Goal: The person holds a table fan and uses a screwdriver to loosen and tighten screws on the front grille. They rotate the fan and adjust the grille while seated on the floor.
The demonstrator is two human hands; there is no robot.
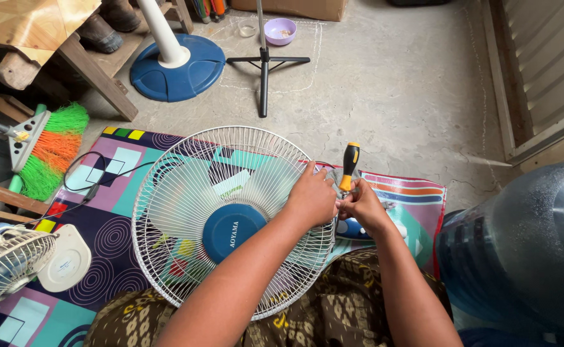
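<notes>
Gripping the rim of the round white wire fan guard point(230, 218) at its 3 o'clock edge, the left hand point(311, 199) steadies it while the right hand point(361, 204), just beside, pinches an orange-and-black-handled screwdriver point(348, 167) whose long axis points toward 12 o'clock.

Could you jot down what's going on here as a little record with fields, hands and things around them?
Left hand: rests on the rim of the white fan guard
Right hand: grips an orange-and-black screwdriver at the guard's edge
Under them: patterned mat on a concrete floor
Nearby: green-and-orange broom, blue fan base, black tripod, purple bowl, large water bottle
</notes>
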